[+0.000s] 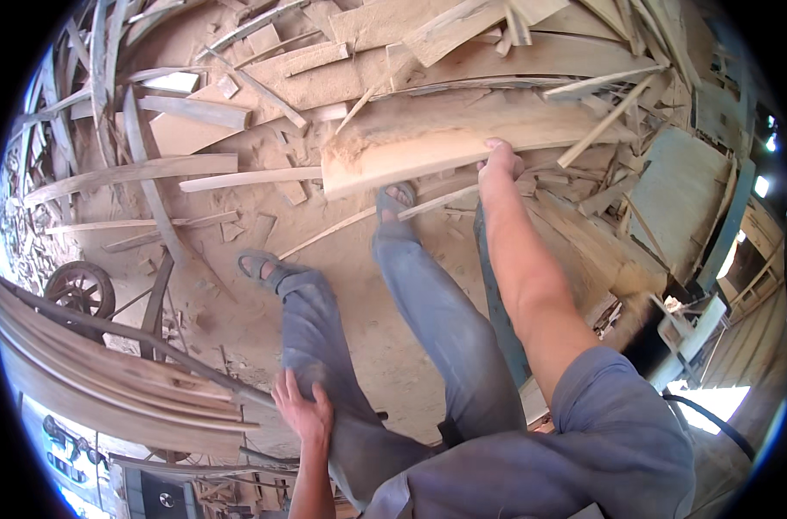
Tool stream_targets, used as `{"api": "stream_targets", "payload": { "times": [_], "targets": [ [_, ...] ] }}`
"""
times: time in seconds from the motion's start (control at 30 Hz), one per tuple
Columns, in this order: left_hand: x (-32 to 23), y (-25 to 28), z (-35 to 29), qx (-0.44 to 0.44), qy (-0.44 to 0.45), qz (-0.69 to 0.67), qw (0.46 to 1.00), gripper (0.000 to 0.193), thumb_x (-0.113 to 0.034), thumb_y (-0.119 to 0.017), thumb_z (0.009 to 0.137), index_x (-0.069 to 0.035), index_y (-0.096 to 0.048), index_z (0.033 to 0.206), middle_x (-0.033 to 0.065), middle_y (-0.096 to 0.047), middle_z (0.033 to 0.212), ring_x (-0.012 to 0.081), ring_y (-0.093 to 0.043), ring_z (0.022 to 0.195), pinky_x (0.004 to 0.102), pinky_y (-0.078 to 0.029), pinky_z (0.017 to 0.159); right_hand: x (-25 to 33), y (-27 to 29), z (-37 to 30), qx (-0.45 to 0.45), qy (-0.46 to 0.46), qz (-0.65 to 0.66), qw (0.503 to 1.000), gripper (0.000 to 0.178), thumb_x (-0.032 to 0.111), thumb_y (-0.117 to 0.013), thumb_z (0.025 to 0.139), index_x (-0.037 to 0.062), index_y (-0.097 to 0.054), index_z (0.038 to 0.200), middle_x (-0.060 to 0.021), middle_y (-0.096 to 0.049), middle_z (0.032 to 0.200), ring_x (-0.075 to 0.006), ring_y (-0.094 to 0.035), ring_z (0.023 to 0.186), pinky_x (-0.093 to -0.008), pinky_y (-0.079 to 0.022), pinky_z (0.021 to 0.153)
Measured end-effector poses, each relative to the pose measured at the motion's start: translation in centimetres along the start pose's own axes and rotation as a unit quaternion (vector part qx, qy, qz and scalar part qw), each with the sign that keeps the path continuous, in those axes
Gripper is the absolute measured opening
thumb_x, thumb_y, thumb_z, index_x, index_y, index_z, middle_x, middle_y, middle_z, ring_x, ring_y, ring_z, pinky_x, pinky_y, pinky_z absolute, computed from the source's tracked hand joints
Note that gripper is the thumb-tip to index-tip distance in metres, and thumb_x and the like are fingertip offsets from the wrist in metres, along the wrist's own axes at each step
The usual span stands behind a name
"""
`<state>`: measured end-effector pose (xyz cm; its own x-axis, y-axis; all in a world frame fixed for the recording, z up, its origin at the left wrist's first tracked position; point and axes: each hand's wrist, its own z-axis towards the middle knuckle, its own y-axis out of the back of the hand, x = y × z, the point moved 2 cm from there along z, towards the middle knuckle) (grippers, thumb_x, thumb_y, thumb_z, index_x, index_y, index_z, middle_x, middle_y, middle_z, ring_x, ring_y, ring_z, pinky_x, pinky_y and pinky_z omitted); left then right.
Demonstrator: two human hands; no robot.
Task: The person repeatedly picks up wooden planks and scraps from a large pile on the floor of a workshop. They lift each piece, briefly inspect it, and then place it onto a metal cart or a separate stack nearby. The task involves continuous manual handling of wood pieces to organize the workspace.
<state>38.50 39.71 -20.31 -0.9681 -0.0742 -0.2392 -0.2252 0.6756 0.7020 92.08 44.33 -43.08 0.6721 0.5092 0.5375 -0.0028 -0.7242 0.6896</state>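
Note:
My right hand (501,161) reaches out with the arm stretched forward, its fingers closed on the near edge of a wide wooden plank (419,157). The plank is pale, with a rough, sawdust-covered upper face, and lies crosswise beyond my feet. Its left end has a straight cut; its right part runs in among other boards. My left hand (303,408) rests on my left trouser leg (311,346) near the knee, fingers apart and holding nothing.
Offcuts and a thin strip (250,179) litter the dusty floor ahead. Stacked long boards (108,372) and a spoked wheel (79,290) stand at left. A pale metal panel (680,195) is at right. My sandalled feet (259,266) are between.

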Motion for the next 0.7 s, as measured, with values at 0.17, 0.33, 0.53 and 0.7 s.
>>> {"api": "stream_targets", "payload": {
  "times": [0.17, 0.33, 0.53, 0.7],
  "targets": [
    [-11.3, 7.6, 2.9, -0.163, -0.225, -0.094, 0.956, 0.063, -0.018, -0.068, 0.085, -0.004, -0.041, 0.14, 0.0258, -0.037, 0.15, 0.0487, -0.033, 0.138, 0.0618, -0.027, 0.111, -1.1, 7.3, -6.2, 0.096, -0.013, 0.037, 0.995, 0.041, 0.002, -0.072, 0.069, -0.0029, -0.06, 0.108, -0.0156, -0.064, 0.108, -0.0311, -0.065, 0.089, -0.0435, -0.055, 0.063],
    [-15.5, 12.6, 2.6, 0.03, -0.22, -0.004, 0.975, 0.072, -0.028, -0.075, 0.077, 0.0, -0.047, 0.138, 0.0312, -0.031, 0.151, 0.0517, -0.023, 0.142, 0.0581, -0.018, 0.118, -7.5, 12.2, -18.1, 0.293, -0.109, 0.061, 0.948, 0.047, 0.001, -0.071, 0.074, 0.008, -0.058, 0.118, -0.0097, -0.063, 0.11, -0.0295, -0.063, 0.096, -0.0498, -0.057, 0.076],
    [-1.9, 19.6, -5.9, 0.061, -0.058, 0.094, 0.992, 0.079, -0.03, -0.075, 0.07, -0.005, -0.047, 0.14, 0.0351, -0.031, 0.149, 0.0548, -0.025, 0.14, 0.058, -0.018, 0.118, -14.9, 18.3, -37.3, 0.466, -0.195, -0.047, 0.862, 0.042, 0.004, -0.069, 0.081, 0.0044, -0.057, 0.121, -0.0076, -0.066, 0.105, -0.0243, -0.066, 0.091, -0.0408, -0.057, 0.074],
    [10.3, 22.2, -18.1, -0.018, 0.152, 0.008, 0.988, 0.088, -0.026, -0.078, 0.062, -0.006, -0.045, 0.14, 0.0332, -0.029, 0.149, 0.0535, -0.028, 0.136, 0.0575, -0.02, 0.116, -18.8, 24.6, -53.0, 0.536, -0.071, -0.191, 0.819, 0.047, -0.001, -0.074, 0.075, 0.0009, -0.055, 0.117, -0.0109, -0.065, 0.102, -0.0237, -0.067, 0.082, -0.0387, -0.058, 0.068]
  ]
}}
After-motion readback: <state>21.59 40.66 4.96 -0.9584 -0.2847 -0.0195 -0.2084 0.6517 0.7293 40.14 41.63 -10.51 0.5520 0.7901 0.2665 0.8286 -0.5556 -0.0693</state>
